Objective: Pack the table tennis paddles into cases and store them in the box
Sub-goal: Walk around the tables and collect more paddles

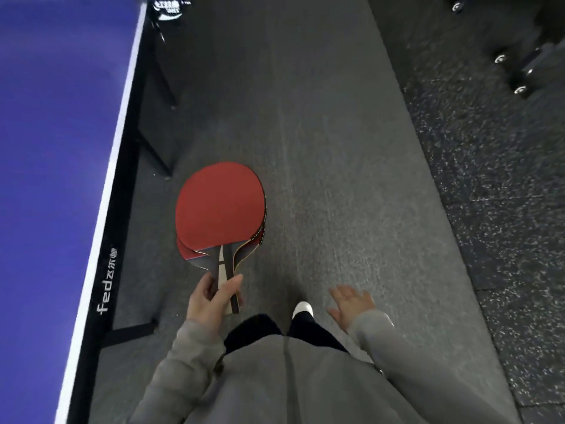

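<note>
We record the left hand (pixel 211 298) gripping the paddles (pixel 220 209) by their handles (pixel 225 275), thumb across the top and fingers curled beneath. The paddles are stacked face to face, red rubber uppermost, blades pointing away from the person and held above the floor. Two blades at least show at the offset lower edge; we cannot tell from this angle whether there is a third.

The right hand (pixel 351 304) holds nothing. Its fingers are spread and relaxed, palm turned inward, well apart from the paddles. Both arms are in grey sleeves (pixel 183 362).

Between the hands and lower in view we note dark trousers and one white shoe (pixel 302 308) on the floor.

To the person's left stands the table tennis table (pixel 46 148), blue on top with a white edge line and a black side frame bearing white lettering (pixel 105 289). Its black legs rest on grey flooring (pixel 305 117).

To the right the floor changes to a darker speckled mat (pixel 489 209). Several small casters (pixel 519 88) show at the upper right corner. At the top edge, just beside the table, lies a dark item with white print (pixel 167 9); it is too cropped to identify.
</note>
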The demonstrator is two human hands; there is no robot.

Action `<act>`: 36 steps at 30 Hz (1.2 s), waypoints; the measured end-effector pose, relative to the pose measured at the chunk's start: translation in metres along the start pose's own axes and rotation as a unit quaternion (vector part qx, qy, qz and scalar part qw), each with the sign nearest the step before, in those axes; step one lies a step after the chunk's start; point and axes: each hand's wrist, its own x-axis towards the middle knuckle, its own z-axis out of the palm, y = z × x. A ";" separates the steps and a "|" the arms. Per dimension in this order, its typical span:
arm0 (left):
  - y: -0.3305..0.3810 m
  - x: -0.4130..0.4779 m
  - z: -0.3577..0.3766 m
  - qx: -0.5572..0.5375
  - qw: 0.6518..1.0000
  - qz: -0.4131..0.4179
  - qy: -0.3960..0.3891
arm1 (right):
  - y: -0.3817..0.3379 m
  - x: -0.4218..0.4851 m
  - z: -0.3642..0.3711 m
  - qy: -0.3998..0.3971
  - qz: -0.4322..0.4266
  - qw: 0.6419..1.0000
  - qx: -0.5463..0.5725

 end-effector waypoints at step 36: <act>0.306 0.468 0.225 0.028 0.994 0.059 0.088 | 0.081 0.420 -0.477 -0.034 -0.018 0.999 -0.035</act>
